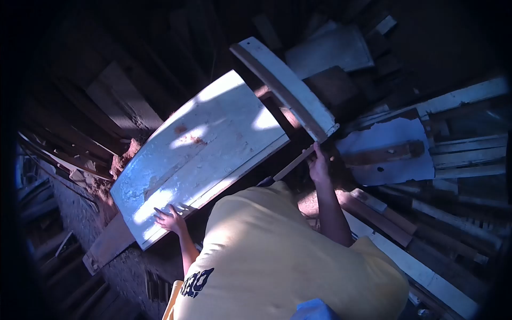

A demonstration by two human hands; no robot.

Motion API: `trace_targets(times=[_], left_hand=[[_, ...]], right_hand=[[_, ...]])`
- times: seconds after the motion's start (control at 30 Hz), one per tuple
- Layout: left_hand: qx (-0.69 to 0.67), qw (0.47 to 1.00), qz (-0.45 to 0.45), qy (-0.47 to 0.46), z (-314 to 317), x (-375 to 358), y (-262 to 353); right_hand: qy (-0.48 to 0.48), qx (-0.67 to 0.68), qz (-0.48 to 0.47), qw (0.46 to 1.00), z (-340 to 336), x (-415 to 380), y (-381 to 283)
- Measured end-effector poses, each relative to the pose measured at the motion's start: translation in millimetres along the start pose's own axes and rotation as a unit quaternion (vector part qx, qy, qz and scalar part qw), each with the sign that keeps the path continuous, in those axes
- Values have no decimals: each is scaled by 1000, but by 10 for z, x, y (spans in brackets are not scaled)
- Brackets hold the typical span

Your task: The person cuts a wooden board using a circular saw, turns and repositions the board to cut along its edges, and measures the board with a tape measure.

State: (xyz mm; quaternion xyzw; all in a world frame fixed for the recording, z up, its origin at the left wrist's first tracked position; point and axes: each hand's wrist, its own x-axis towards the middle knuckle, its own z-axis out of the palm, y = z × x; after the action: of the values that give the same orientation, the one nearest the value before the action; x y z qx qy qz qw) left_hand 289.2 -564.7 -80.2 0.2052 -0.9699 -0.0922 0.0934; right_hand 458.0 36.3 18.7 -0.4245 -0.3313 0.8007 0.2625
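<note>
A large white-painted board (213,133) with worn, stained patches lies tilted across the middle left, lit by patches of sun. My left hand (169,220) rests on its lower edge with the fingers spread. My right hand (318,164) is closed around the upper end of a narrow wooden strip (293,164), just below the lower end of a long curved white piece (288,80). Whether my fingers also touch that curved piece is unclear.
A pale sheet with a brown strip across it (389,152) lies at the right. Long planks (416,266) run along the lower right. More boards (333,50) are stacked in the dark background. Reddish debris (125,160) lies left of the large board. A yellow shirt fills the lower middle.
</note>
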Motion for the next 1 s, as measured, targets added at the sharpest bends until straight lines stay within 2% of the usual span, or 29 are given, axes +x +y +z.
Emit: trace_targets(times=[0.03, 0.1, 0.13, 0.17, 0.27, 0.43, 0.5, 0.57, 0.6, 0.63, 0.67, 0.7, 0.77, 0.8, 0.83, 0.9, 0.93, 0.97, 1.0], left_hand=[[3, 1000, -2, 1, -5, -57, -16], [23, 996, -87, -21, 1, -140, -67], [64, 992, -101, -30, 97, -150, -191], [72, 982, -164, -60, 28, -215, -117], [83, 961, -224, -138, -46, -368, -167], [68, 968, -198, -140, -354, -830, -113], [45, 973, -185, -129, -385, -987, -167], [15, 975, -174, -138, -439, -1118, -150], [6, 976, -169, -139, -413, -1155, -170], [-3, 976, -164, -141, -408, -1193, -161], [-12, 978, -155, -139, -397, -1235, -146], [-13, 980, -137, -142, -431, -1251, -66], [-11, 989, -65, -134, -533, -1273, 178], [-1, 989, -22, -144, -544, -1245, 281], [15, 988, 18, -152, -579, -1200, 353], [58, 979, 56, -185, -738, -1138, 683], [68, 980, 59, -179, -733, -1143, 774], [76, 980, 67, -174, -727, -1139, 833], [83, 980, 63, -170, -758, -1139, 888]], right_hand=[[25, -3, -9, 1000, -157, 191, -209], [73, -29, -39, 996, -363, 517, -667], [88, -44, -49, 994, -539, 763, -822], [99, -60, -58, 992, -743, 1041, -906], [103, -84, -67, 989, -1219, 1708, -1035], [132, -10, 24, 991, -1645, 2282, -891], [146, -17, 22, 989, -1734, 2401, -817], [151, -23, 32, 988, -1631, 2319, -882], [200, -54, 42, 977, -1489, 2243, -965], [247, -85, 50, 964, -1442, 2250, -983], [306, -304, -47, 901, -1385, 2264, -1020], [433, -445, -185, 761, -1006, 2063, -984], [226, -503, -378, 744, -377, 1764, -846], [90, -544, -359, 753, 31, 1586, -758], [-35, -517, -294, 803, 371, 1504, -569], [-218, -483, -154, 834, 873, 1559, -97], [-224, -571, -90, 784, 1194, 1371, -19], [-289, -571, -8, 769, 1049, 1840, 371], [-292, -540, 13, 790, 1110, 1852, 525]])
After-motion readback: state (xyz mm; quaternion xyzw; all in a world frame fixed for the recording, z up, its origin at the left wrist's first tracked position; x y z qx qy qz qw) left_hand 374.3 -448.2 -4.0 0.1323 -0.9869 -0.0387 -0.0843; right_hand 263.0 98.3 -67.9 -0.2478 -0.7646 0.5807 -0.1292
